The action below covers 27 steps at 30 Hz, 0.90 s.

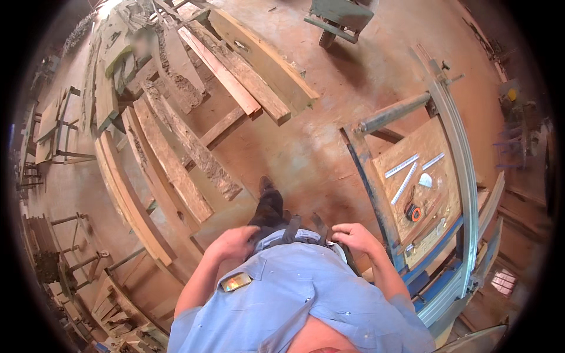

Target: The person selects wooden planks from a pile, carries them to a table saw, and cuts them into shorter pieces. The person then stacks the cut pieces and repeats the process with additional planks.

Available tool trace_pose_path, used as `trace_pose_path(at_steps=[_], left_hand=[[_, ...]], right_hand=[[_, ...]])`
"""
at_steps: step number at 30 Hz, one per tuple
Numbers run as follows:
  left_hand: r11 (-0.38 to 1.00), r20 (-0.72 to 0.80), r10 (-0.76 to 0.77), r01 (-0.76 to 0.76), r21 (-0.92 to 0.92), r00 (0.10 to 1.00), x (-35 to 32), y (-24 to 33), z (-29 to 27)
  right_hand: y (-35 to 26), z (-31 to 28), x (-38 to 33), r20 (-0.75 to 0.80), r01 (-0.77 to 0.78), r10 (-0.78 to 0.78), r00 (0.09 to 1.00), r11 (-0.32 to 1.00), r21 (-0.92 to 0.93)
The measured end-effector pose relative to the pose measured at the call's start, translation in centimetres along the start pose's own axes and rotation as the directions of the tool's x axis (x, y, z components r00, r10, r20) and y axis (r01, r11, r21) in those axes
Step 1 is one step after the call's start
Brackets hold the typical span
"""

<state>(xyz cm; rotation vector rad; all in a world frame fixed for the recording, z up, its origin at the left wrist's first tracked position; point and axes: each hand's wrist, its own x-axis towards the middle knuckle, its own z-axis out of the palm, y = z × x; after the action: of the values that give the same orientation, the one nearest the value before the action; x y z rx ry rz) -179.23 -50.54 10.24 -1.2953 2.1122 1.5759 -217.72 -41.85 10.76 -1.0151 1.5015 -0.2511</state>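
Observation:
My left hand (236, 242) is beside my waist on the left, near the dark trousers (272, 210), its fingers loosely bent and partly apart. On the other side, my right hand (356, 237) is held at hip height with its fingers pointing inward. I see nothing in either hand. Dark straps (292, 227) stick out at the front of my waist, between the hands and apart from them. A blue shirt (276, 288) covers my body, and a small shiny flat object (236, 282) shows at its chest pocket. One shoe (266, 183) is forward on the floor.
Long rough timber boards (176, 170) lie on supports at the left and ahead. At the right stands a metal-framed bench (468, 194) with a wooden panel (432, 229), bearing rulers (404, 183) and an orange-black tape measure (414, 212). A green wheeled cart (341, 17) stands far ahead.

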Motion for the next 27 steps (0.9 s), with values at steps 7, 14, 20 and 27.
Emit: trace_pose_path(at_steps=[7, 14, 20, 27], left_hand=[[0.970, -0.350, -0.009, -0.076, -0.230, 0.937, 8.9, 1.6, -9.2], [0.931, -0.294, -0.099, -0.016, -0.364, 0.951, 12.0, 1.0, -11.6], [0.881, -0.325, -0.224, 0.049, -0.470, 0.919, 12.3, -0.2, -9.3], [0.792, -0.410, -0.424, 0.111, -0.600, 0.808, 11.8, 0.5, -7.5]], right_hand=[[-6.7, -4.9, 8.6, -0.197, 0.027, 0.004, 0.980, 0.988, 0.155], [-11.5, -8.9, 19.5, -0.301, 0.183, -0.045, 0.953, 0.875, 0.448], [-11.5, -11.6, 28.5, -0.158, 0.065, 0.122, 0.980, 0.554, 0.830], [-12.2, -12.7, 34.0, 0.169, -0.119, -0.098, 0.981, 0.387, 0.914]])
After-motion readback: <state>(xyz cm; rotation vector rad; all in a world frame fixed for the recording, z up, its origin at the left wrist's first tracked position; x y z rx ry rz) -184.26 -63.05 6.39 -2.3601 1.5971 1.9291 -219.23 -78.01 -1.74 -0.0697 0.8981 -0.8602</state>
